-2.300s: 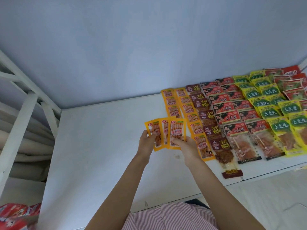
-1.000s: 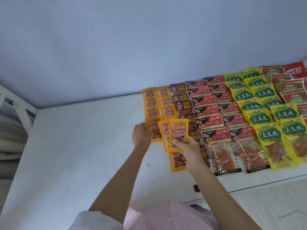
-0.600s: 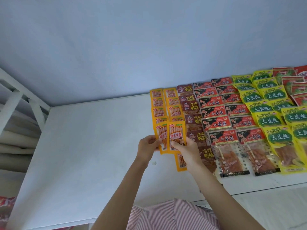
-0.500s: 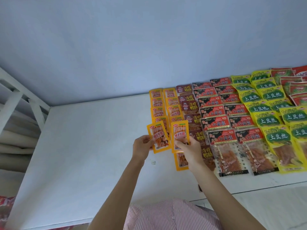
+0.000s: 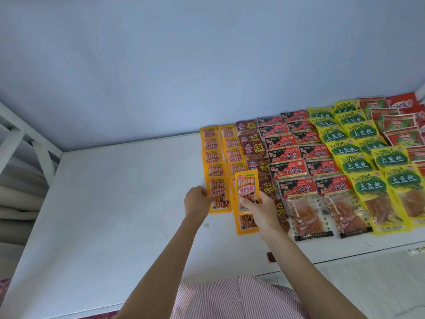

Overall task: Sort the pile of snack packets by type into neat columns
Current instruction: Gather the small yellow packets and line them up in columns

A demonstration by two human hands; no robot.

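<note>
Snack packets lie in columns on a white table (image 5: 115,203): two orange columns (image 5: 211,148), a brown column (image 5: 253,150), red-and-black columns (image 5: 287,155), yellow-green columns (image 5: 354,164) and red packets (image 5: 400,132) at far right. My left hand (image 5: 196,202) pinches an orange packet (image 5: 218,195) at the near end of the left orange column, low over the table. My right hand (image 5: 257,208) holds another orange packet (image 5: 316,187) upright above the second orange column, thumb on its front. A further orange packet (image 5: 246,223) lies below it.
A blue wall rises behind the table. White slanted frame bars (image 5: 27,139) stand at the left. The table's front edge runs near my striped shirt (image 5: 230,298). A small dark packet (image 5: 271,257) sits at that edge. A tiny scrap (image 5: 206,224) lies near my left wrist.
My hands split the fanned orange packets. The left hand carried one down to the near end of the left orange column; the right hand kept one packet above the second column.
</note>
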